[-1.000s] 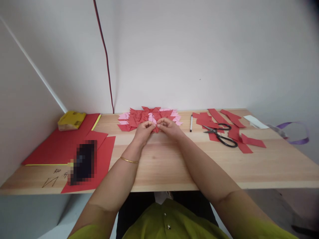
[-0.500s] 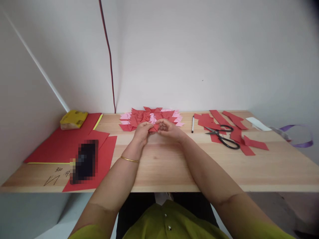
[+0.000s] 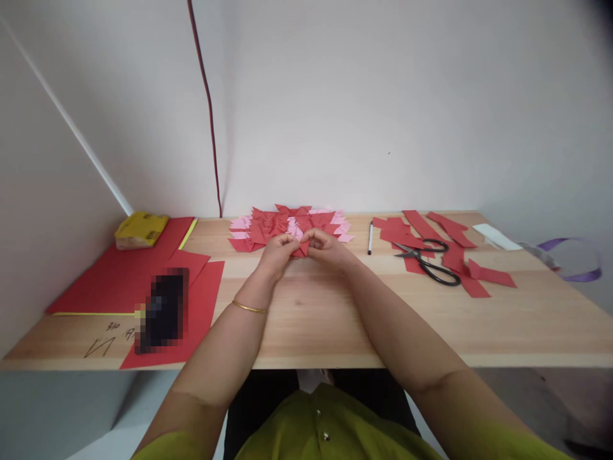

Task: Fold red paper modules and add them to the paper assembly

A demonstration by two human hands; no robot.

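Note:
A small folded piece of red paper (image 3: 301, 250) is pinched between my two hands, a little above the wooden table. My left hand (image 3: 278, 253) is closed on its left side, thumb and fingertips together. From the right, my right hand (image 3: 326, 248) grips it with curled fingers. Part of the paper is hidden behind the fingers. Just beyond my hands lie several folded red paper pieces (image 3: 265, 225) and pink paper pieces (image 3: 341, 225), packed in rows with pointed tips.
Black-handled scissors (image 3: 426, 260) lie among cut red paper strips (image 3: 416, 227) on the right, beside a white pen (image 3: 370, 237). Red sheets (image 3: 119, 275), a yellow packet (image 3: 142, 230) and a blurred dark object (image 3: 165, 310) occupy the left. A wall stands behind the table (image 3: 316, 319).
My fingers have shifted slightly on the folded red paper, and its pointed part now shows lower between them. My right fingers have curled in closer. The other things stay put.

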